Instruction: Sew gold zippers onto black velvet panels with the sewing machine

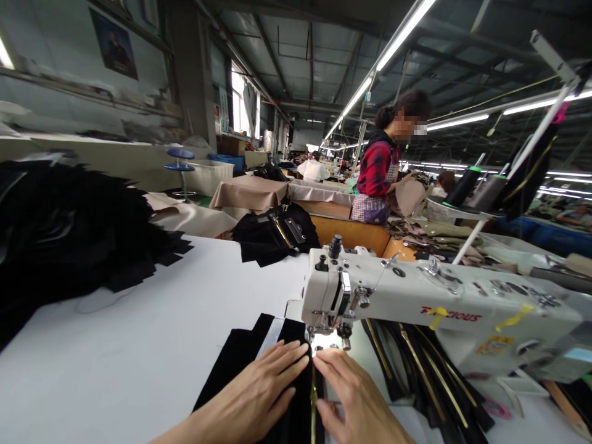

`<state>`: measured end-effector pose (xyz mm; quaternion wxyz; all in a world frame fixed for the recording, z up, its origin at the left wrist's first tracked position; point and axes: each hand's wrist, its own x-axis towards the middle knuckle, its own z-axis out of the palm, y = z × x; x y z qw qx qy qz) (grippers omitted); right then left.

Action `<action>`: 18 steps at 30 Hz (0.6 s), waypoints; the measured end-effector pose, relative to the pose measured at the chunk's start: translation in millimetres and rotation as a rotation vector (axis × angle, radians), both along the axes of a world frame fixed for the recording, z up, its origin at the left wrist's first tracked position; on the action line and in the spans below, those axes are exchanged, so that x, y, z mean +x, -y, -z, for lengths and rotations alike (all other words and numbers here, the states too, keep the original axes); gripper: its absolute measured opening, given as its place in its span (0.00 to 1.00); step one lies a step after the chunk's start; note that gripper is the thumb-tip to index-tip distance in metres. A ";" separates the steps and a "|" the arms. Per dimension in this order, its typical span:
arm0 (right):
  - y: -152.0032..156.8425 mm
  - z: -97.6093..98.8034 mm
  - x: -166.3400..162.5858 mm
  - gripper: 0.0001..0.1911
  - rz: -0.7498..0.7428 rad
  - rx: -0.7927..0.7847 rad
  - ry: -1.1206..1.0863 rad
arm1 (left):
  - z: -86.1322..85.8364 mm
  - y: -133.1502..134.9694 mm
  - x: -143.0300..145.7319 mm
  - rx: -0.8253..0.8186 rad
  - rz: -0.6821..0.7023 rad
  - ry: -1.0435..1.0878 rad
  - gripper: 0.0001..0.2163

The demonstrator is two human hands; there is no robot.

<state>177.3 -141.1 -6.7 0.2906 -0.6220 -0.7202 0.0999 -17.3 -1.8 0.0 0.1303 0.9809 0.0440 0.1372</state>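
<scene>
My left hand (268,385) lies flat, fingers extended, on a black fabric piece (226,361) with a pale strip (272,334) along it. Just right of it, my right hand (349,391) rests with thumb and fingers apart, fingertips at the edge of a gold-toothed zipper (313,394) on black tape. The fabric and zipper run up to the needle area of a white sewing machine (393,287), just beyond my fingertips. Its lamp lights the stitching spot. What lies under my palms is hidden.
A large black fabric pile (69,228) covers the table's left. Several black strips with gold zippers (430,370) lie under the machine arm. Black pieces (277,231) with metal trim sit at the back edge. Thread cones (465,185) stand right; a person (377,166) stands beyond.
</scene>
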 end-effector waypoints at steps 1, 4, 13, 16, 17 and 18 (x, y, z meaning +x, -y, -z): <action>-0.2 -0.1 0.2 0.30 0.003 -0.009 0.007 | -0.2 -0.9 -0.3 -0.001 0.000 -0.006 0.30; -0.4 0.3 0.3 0.30 0.009 -0.029 0.031 | -0.5 -3.6 -0.4 -0.005 0.001 -0.011 0.28; -2.1 0.6 0.0 0.32 0.013 -0.056 0.069 | -5.2 -5.9 4.0 0.003 0.000 -0.046 0.26; -4.0 5.7 2.3 0.33 -0.001 -0.046 0.079 | -1.7 -6.7 4.3 0.009 -0.004 -0.058 0.27; -4.5 8.3 3.3 0.32 -0.008 -0.034 0.083 | -0.5 -7.2 4.3 0.012 -0.002 -0.054 0.26; -5.0 11.2 4.2 0.31 -0.014 -0.017 0.088 | 0.5 -7.7 4.2 0.014 0.005 -0.045 0.26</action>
